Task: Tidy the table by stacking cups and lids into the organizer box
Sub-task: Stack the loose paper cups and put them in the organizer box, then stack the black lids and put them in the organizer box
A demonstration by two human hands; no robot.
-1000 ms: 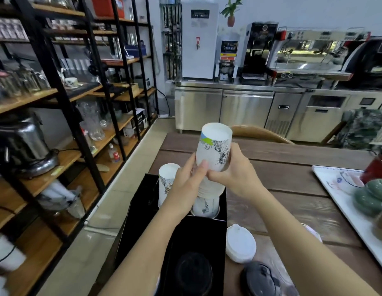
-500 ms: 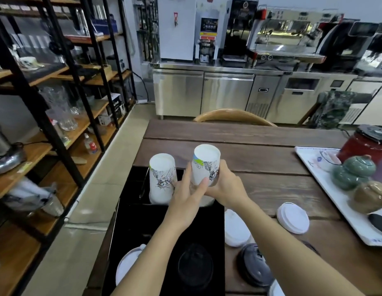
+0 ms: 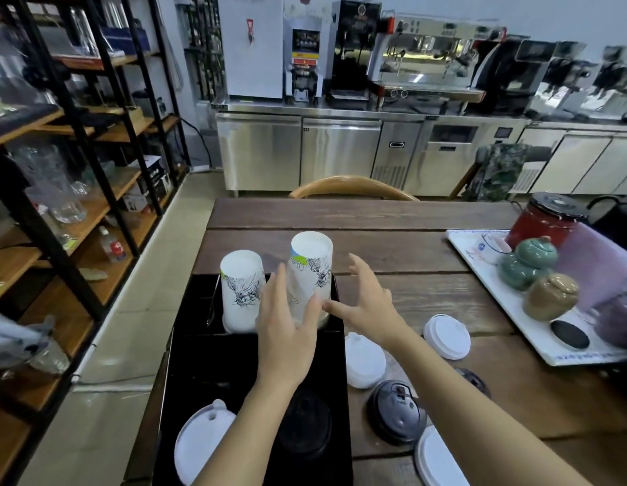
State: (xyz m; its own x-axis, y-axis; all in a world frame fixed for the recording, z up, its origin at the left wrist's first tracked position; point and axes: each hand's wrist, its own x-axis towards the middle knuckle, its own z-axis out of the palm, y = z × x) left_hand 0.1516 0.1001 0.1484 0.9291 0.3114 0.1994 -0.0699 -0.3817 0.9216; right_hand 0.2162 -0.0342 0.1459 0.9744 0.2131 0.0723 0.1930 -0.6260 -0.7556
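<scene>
Two upturned stacks of white printed paper cups stand in the far compartments of the black organizer box [image 3: 185,345]: the left stack [image 3: 241,289] and the taller right stack [image 3: 310,275]. My left hand [image 3: 287,324] is spread in front of the right stack, fingers apart. My right hand [image 3: 364,303] hovers open just right of that stack, apart from it. Inside the box near me lie a white lid [image 3: 203,440] and a black lid [image 3: 305,422]. On the table lie white lids [image 3: 364,359] [image 3: 447,336] [image 3: 438,457] and a black lid [image 3: 396,410].
A white tray [image 3: 480,271] at the right holds ceramic jars, a red pot and a black disc. A wooden chair back [image 3: 350,185] stands at the table's far edge. Black shelving with glassware lines the left side. Steel counters with coffee machines fill the back.
Both hands lowered the cup stack into the box's far right compartment and let go. Their fingers have spread apart. The view has tilted down.
</scene>
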